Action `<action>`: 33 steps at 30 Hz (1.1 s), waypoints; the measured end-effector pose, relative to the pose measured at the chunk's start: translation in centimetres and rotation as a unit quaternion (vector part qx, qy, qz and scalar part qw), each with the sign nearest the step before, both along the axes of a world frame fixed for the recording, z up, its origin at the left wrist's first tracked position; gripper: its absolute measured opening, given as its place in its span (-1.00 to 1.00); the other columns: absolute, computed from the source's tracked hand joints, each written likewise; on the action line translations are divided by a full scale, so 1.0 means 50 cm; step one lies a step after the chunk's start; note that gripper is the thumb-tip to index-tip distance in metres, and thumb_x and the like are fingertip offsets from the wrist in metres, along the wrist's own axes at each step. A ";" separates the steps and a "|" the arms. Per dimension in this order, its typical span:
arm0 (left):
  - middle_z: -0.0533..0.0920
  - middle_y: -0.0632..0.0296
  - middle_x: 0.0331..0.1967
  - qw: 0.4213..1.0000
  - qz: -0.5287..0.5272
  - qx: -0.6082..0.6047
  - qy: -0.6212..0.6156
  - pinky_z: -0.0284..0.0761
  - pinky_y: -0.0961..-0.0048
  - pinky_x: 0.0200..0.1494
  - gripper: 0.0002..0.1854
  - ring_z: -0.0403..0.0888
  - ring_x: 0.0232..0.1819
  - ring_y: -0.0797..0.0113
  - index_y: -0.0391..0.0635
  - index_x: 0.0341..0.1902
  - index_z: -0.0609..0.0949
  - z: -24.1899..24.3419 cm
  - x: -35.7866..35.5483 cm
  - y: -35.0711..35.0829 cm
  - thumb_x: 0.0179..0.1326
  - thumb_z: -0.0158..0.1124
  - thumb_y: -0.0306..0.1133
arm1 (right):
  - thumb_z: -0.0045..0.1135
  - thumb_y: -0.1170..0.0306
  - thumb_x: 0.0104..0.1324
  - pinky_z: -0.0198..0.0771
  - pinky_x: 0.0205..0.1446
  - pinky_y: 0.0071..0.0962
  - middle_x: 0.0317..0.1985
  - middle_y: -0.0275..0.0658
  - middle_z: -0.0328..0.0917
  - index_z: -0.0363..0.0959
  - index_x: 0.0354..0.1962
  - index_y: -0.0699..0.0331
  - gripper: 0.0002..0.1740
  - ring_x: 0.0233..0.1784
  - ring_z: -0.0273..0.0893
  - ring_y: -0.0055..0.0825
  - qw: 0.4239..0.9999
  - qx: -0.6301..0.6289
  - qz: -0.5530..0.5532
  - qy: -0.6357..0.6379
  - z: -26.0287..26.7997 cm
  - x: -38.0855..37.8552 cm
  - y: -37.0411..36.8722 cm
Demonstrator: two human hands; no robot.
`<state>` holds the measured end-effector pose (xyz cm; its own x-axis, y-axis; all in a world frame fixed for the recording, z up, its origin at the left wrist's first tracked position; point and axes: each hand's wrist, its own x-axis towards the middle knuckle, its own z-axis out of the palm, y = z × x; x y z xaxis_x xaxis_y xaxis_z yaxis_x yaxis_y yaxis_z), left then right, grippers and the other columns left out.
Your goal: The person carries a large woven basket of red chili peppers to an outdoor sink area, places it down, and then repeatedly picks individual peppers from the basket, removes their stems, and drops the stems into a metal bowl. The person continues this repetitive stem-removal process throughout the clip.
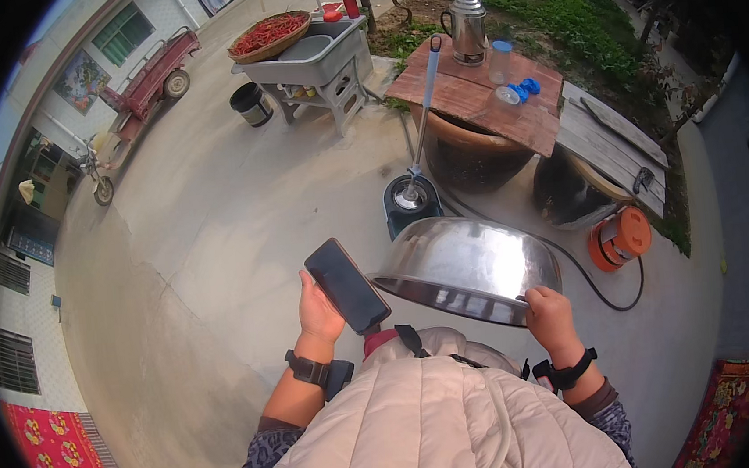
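My left hand [320, 312] holds a dark smartphone [348, 285] with its black screen facing up toward me. A large, shiny stainless steel basin [475, 259] is tilted on its side in front of me, its outer bottom turned away. The fingers of my right hand [548, 316] are closed on the near right part of the basin's rim. Most of the basin's inside is hidden from view. Each wrist bears a black strap with a small device.
Beyond the basin stands a spin-mop bucket [411, 198] with its mop [429, 78]. Large clay vats [474, 153] carry a wooden board [429, 88] with a metal kettle [466, 29]. An orange bucket [620, 239], a hose [589, 276] and a sink [327, 53] with a basket of red chillies [270, 36] surround the concrete yard.
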<state>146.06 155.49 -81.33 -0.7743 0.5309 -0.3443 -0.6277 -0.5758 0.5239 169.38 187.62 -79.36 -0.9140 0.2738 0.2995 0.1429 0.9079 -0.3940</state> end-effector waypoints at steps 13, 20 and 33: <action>0.50 0.17 0.07 0.953 0.298 -0.013 -0.050 0.29 0.14 0.21 -0.30 0.43 0.10 0.15 -0.10 0.15 0.41 -0.058 -0.349 -0.798 0.31 -0.26 0.28 | -0.09 0.60 0.04 0.36 -0.23 -0.09 -0.38 -0.02 0.50 0.32 -0.36 0.26 -0.83 -0.27 0.48 0.04 0.994 -0.011 0.065 -0.091 -0.077 -0.866 -0.562; 0.52 0.18 0.07 0.946 0.319 -0.014 -0.047 0.28 0.13 0.21 -0.30 0.44 0.10 0.15 -0.07 0.15 0.43 -0.048 -0.716 -1.055 0.28 -0.23 0.30 | -0.09 0.59 0.05 0.40 -0.25 -0.12 -0.33 -0.01 0.55 0.36 -0.07 0.25 -0.58 -0.28 0.52 0.00 0.986 0.032 0.123 -0.105 -0.018 -1.320 -0.810; 0.47 0.16 0.13 0.952 0.301 0.010 -0.043 0.26 0.11 0.23 -0.26 0.40 0.14 0.14 -0.09 0.19 0.40 -0.119 -1.488 -1.038 0.27 -0.21 0.31 | -0.02 0.54 0.00 0.40 -0.24 -0.11 -0.45 0.05 0.54 0.42 -0.02 0.29 -0.51 -0.31 0.52 0.02 0.971 -0.019 0.197 -0.138 -0.056 -2.133 -0.851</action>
<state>71.65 103.62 -87.29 -0.9100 0.0055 -0.4147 -0.2200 -0.8540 0.4714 62.75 145.08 -82.15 -0.9940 -0.1068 0.0253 -0.1074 0.8994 -0.4237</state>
